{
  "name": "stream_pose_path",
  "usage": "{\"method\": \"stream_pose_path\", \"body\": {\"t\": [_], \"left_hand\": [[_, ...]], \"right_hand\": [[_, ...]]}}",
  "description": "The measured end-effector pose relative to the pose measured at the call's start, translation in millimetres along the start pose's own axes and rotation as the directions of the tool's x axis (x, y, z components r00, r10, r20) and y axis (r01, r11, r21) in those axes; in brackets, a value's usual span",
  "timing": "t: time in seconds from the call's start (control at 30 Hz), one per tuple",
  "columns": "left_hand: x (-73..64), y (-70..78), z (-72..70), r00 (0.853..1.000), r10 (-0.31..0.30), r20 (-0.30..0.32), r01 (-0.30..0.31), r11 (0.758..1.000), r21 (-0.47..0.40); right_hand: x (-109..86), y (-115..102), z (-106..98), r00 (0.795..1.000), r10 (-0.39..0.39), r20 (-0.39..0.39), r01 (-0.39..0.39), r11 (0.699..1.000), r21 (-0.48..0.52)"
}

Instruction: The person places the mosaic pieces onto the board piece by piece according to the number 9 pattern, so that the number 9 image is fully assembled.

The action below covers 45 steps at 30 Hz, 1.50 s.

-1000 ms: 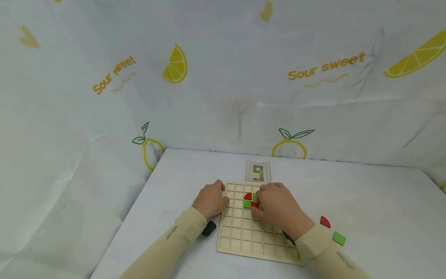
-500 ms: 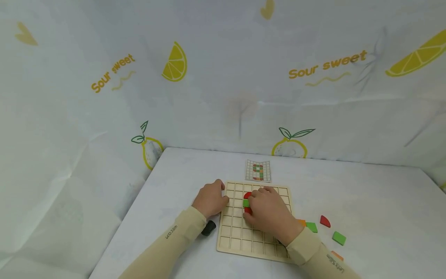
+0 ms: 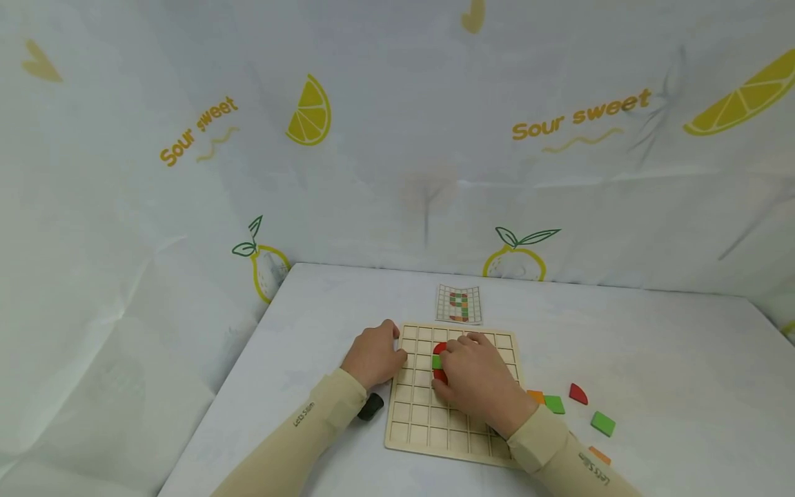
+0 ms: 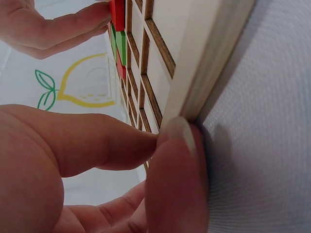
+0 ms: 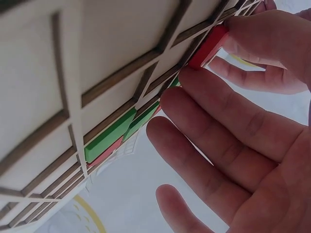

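Observation:
A wooden grid board [image 3: 422, 415] lies on the table. My left hand [image 3: 373, 357] grips its left edge, and the left wrist view shows the thumb [image 4: 177, 170] against the board's side. Over the board's middle, my right hand [image 3: 481, 376] pinches a red piece [image 5: 209, 46] between thumb and index finger, just below a green square [image 3: 437, 362]. A red quarter-round piece [image 3: 440, 347] sits above that square. In the right wrist view more green pieces [image 5: 111, 135] lie in the grid. The right hand covers part of the pattern in the head view.
Behind the board lies a pattern card [image 3: 458, 304]. Loose on the right are a red quarter-round piece [image 3: 578, 394], a green square [image 3: 603, 423], another green piece [image 3: 555, 404] and orange pieces [image 3: 535, 396]. A black object [image 3: 370, 406] is by the left wrist.
My right hand has shifted left and nearer with the red piece, to below the left green square. Loose pieces formerly behind the right forearm now show. The left hand stays put.

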State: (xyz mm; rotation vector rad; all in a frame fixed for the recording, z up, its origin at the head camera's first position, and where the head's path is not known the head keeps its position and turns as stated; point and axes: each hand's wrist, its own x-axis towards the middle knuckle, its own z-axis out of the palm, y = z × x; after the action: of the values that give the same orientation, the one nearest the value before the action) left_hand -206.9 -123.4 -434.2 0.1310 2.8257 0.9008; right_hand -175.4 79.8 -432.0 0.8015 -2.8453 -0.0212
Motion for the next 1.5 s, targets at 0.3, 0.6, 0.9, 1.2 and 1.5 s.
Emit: {"method": "stream_pose_path", "body": {"t": [0.3, 0.6, 0.9, 1.2, 1.5], "left_hand": [[-0.1, -0.2, 0.6, 1.000, 0.005, -0.004, -0.005, 1.000, 0.002], [0.5, -0.3, 1.0, 1.000, 0.005, -0.008, -0.004, 1.000, 0.008], [0.7, 0.0, 0.5, 1.000, 0.006, -0.004, -0.006, 1.000, 0.012], [2.8, -0.3, 3.3, 1.000, 0.011, -0.006, -0.011, 1.000, 0.011], [3.7, -4.7, 5.4, 1.000, -0.021, -0.008, 0.021, 1.000, 0.013]], "right_hand": [[-0.8, -0.7, -0.7, 1.000, 0.001, -0.003, -0.001, 1.000, 0.000], [-1.0, 0.5, -0.2, 1.000, -0.006, -0.012, 0.006, 1.000, -0.002], [-0.7, 0.9, -0.9, 1.000, -0.003, -0.006, 0.003, 1.000, -0.008], [-5.6, 9.2, -5.0, 1.000, 0.003, -0.023, -0.003, 1.000, 0.008], [-36.6, 52.0, -20.7, 0.988, 0.142, 0.066, -0.148, 0.983, 0.108]]}}
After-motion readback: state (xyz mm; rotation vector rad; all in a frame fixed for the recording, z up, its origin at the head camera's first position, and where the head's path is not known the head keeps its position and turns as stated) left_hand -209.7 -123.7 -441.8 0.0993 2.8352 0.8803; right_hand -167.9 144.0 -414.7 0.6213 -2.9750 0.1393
